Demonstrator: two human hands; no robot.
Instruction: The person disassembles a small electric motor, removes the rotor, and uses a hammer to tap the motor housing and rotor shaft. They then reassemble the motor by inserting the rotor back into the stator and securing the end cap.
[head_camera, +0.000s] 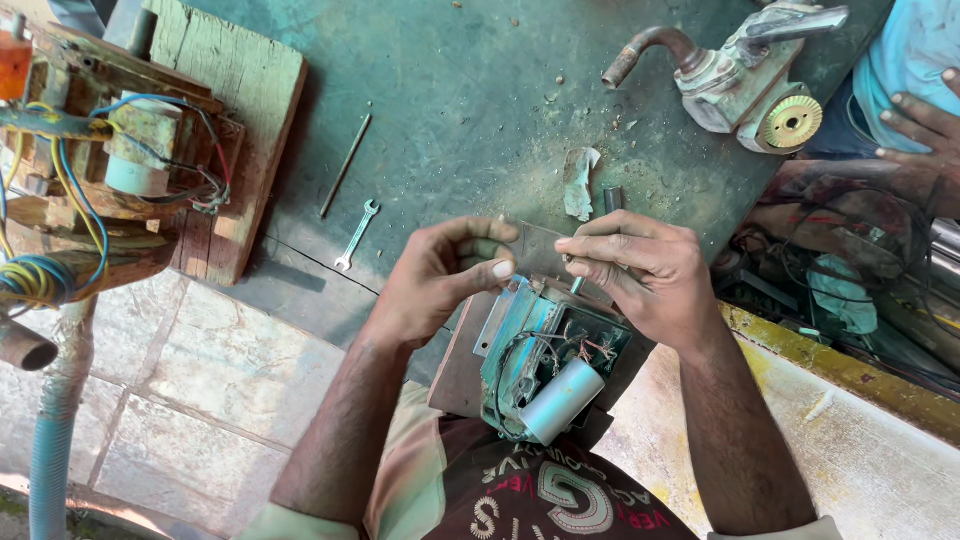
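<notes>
So the opened-up electrical unit (545, 360), the one with the white cylindrical capacitor (562, 398) and tangled wires, sits propped at the near edge of the green desk (470, 110), right under both hands. The left hand (440, 275) is curled shut, pinching the unit's top edge, and the right hand (640, 270) is closed around a thin tool (578, 284) poking into it. A small spanner (357, 234) lies on the desk just left of the unit, another person's hand (925, 125) well off to its upper right.

Dusty green metal worktop (470, 90), stone-paved floor (190, 390), bright daylight.
</notes>
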